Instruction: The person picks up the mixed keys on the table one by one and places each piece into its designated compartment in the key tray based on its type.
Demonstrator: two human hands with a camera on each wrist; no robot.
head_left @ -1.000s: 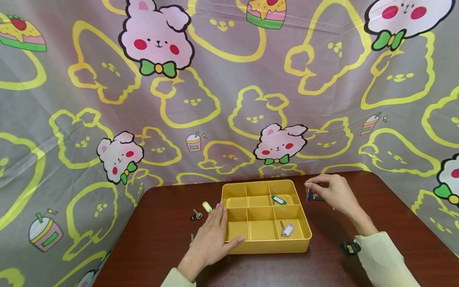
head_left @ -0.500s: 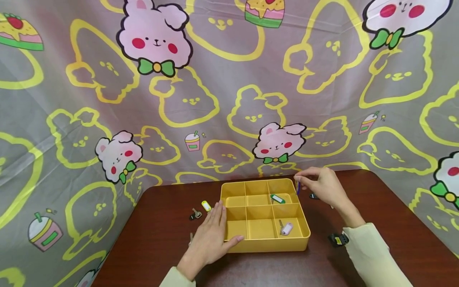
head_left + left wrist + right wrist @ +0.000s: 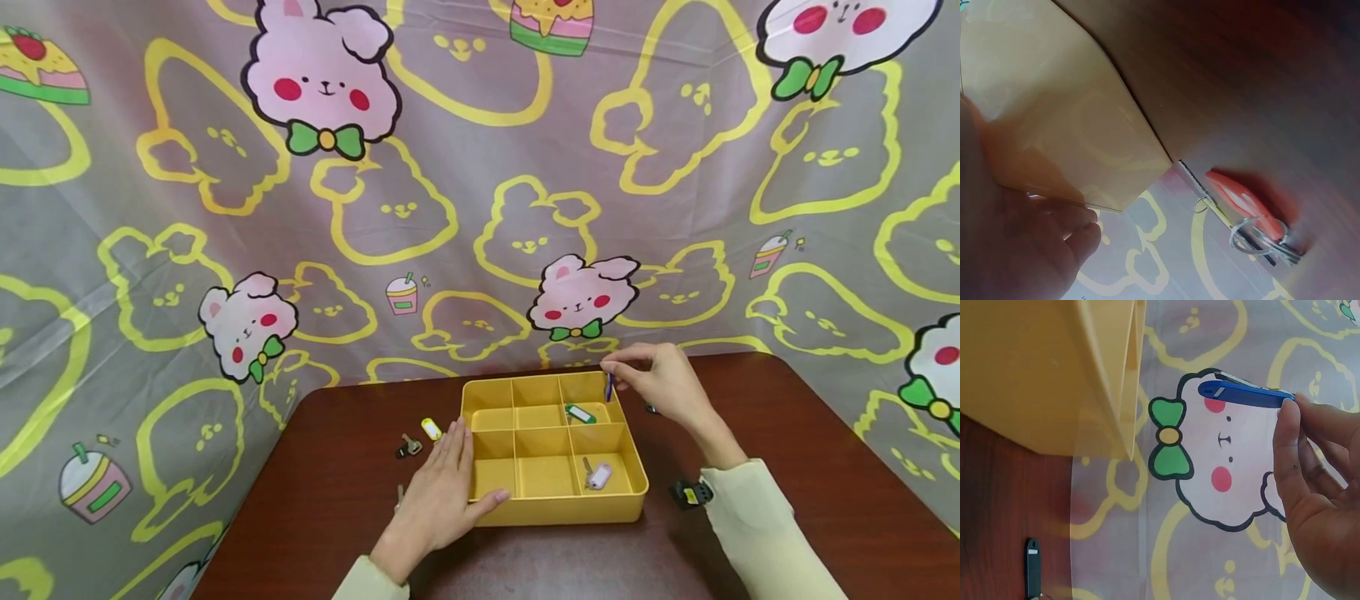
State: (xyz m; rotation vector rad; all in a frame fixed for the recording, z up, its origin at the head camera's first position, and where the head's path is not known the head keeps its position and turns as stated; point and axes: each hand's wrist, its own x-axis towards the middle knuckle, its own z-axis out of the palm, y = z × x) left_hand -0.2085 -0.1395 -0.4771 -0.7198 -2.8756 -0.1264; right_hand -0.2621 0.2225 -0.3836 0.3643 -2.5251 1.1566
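My right hand (image 3: 663, 379) pinches a blue key tag (image 3: 1241, 395) between thumb and fingers, a metal key alongside it. In the head view the tag hangs over the back right compartment of the yellow divided box (image 3: 555, 512). That compartment holds a green key tag (image 3: 581, 414); a pale pink key tag (image 3: 601, 477) with its key lies in the front right one. My left hand (image 3: 438, 492) rests against the box's left side with straight fingers, thumb at the front rim. A red key tag (image 3: 1247, 203) with rings lies beyond it in the left wrist view.
Left of the box lie a yellow key tag (image 3: 431, 429) and a key with a black tag (image 3: 408, 447) on the brown table (image 3: 315, 500). Another dark key tag (image 3: 1032, 569) lies right of the box. A patterned cloth (image 3: 465, 233) hangs behind the table.
My right hand has carried the blue key tag leftward from the table on the right to over the box's back right compartment. My left hand has stayed at the box.
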